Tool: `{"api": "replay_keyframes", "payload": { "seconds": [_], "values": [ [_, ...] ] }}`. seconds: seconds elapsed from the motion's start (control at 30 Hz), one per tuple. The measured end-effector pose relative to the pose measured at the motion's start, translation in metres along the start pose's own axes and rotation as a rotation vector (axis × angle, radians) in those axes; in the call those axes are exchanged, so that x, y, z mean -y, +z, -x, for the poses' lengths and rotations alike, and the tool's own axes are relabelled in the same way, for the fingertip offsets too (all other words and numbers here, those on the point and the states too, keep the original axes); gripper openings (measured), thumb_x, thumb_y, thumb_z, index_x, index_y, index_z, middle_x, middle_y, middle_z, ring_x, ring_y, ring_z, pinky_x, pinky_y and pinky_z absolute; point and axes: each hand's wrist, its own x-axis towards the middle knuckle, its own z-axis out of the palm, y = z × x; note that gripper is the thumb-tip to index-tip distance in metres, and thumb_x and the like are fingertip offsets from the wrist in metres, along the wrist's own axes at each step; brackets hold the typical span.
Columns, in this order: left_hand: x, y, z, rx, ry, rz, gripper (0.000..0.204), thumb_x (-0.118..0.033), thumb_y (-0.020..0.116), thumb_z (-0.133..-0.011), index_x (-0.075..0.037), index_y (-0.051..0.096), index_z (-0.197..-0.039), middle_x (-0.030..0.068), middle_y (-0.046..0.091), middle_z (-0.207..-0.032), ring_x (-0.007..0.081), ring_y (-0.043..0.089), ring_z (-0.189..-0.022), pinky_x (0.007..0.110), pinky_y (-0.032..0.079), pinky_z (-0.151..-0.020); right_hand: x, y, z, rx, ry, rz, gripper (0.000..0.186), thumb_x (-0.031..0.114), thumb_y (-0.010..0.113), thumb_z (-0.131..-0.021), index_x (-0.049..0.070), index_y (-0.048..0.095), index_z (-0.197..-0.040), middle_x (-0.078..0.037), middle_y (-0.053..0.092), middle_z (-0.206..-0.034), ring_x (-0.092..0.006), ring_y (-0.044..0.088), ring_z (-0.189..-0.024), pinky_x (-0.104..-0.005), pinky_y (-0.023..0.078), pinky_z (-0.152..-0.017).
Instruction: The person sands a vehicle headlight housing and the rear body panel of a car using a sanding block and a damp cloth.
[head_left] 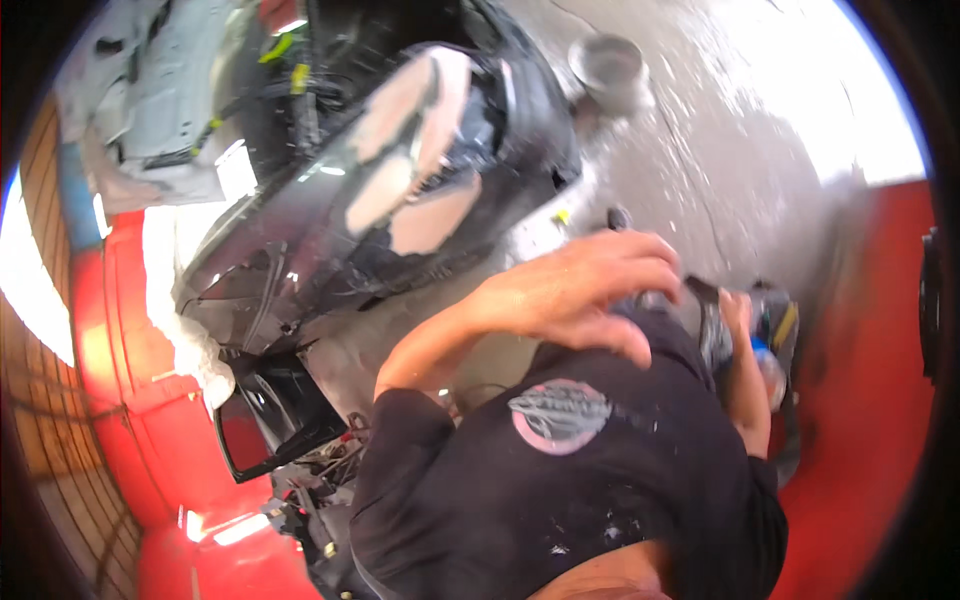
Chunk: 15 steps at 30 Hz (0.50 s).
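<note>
My left hand [598, 290] is held in front of my dark shirt, its fingers loosely bent and the thumb apart. Nothing shows in it. Lower and to the right, my right hand [737, 312] is closed beside a dark flat piece [703, 289]; what its fingers hold is too small and blurred to name. Around that hand are a bottle with a blue part [768, 368] and other supplies. Ahead on the left stands a dark car body [300, 225] with pale pinkish filler patches [430, 215] on its panel, apart from both hands.
A whitish bucket [612, 72] stands on the wet-looking grey floor [720, 150] beyond the car. A black glossy panel [285, 410] leans at the lower left near loose parts [325, 520]. Red walls [880, 380] rise on both sides. A pale vehicle panel [160, 100] is at the upper left.
</note>
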Motion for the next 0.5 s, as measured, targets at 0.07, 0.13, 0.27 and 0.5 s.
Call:
{"api": "replay_keyframes", "payload": {
  "seconds": [0.07, 0.13, 0.27, 0.5],
  "values": [
    [0.036, -0.034, 0.017, -0.245, -0.054, -0.497, 0.049, -0.023, 0.089, -0.079, -0.007, 0.069, -0.119, 0.0159, 0.063, -0.131, 0.0378, 0.061, -0.123, 0.046, 0.05, -0.103, -0.035, -0.017, -0.035, -0.356, -0.217, 0.144, 0.038, 0.036, 0.067, -0.091, -0.002, 0.074, -0.092, -0.027, 0.07, -0.099, -0.044, 0.066, -0.101, -0.0538, 0.052, -0.087],
    [0.052, -0.097, 0.021, -0.463, -0.039, -0.513, 0.041, -0.018, 0.09, -0.078, -0.005, 0.073, -0.113, 0.0148, 0.068, -0.123, 0.0348, 0.064, -0.119, 0.043, 0.051, -0.102, -0.07, -0.06, -0.081, -0.33, -0.182, 0.361, 0.03, 0.024, 0.075, -0.082, 0.001, 0.074, -0.102, -0.025, 0.071, -0.095, -0.0425, 0.068, -0.097, -0.0526, 0.054, -0.087],
    [0.018, -0.242, 0.11, -1.212, -0.221, -0.957, 0.016, -0.008, 0.084, -0.085, -0.006, 0.075, -0.099, 0.0066, 0.075, -0.099, 0.0195, 0.07, -0.091, 0.034, 0.055, -0.078, 0.08, -0.052, -0.095, 0.119, -0.023, -0.176, 0.049, 0.009, 0.076, -0.078, -0.001, 0.07, -0.126, -0.025, 0.074, -0.09, -0.0327, 0.074, -0.069, -0.045, 0.06, -0.063],
    [-0.059, -0.522, 0.282, -1.703, -0.123, -1.887, 0.043, -0.037, 0.075, -0.092, -0.001, 0.073, -0.117, 0.0128, 0.075, -0.11, 0.0269, 0.07, -0.102, 0.039, 0.054, -0.092, 0.161, -0.157, -0.256, 0.001, -0.202, -0.2, 0.051, 0.011, 0.07, -0.089, -0.002, 0.063, -0.137, -0.016, 0.071, -0.081, -0.0227, 0.069, -0.058, -0.036, 0.056, -0.049]
  ]
}}
